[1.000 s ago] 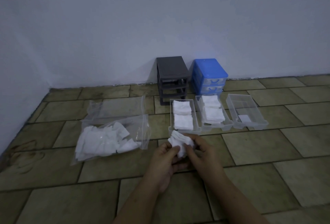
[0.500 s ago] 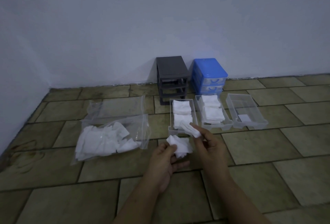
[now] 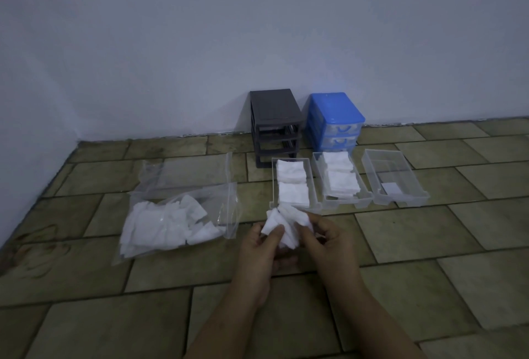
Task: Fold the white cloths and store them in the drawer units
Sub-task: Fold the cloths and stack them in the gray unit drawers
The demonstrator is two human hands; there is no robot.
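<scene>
Both my hands pinched one crumpled white cloth (image 3: 282, 225), left hand (image 3: 262, 247) and right hand (image 3: 329, 239), just near of the left clear drawer (image 3: 313, 186) on the floor.

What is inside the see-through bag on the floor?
The clear bag holds a loose pile of white cloths. How many cannot be told; those underneath are covered.

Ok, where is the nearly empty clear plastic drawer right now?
In the head view, the nearly empty clear plastic drawer sits on the tiled floor, rightmost of three pulled-out drawers, in front and right of the blue drawer unit.
</scene>
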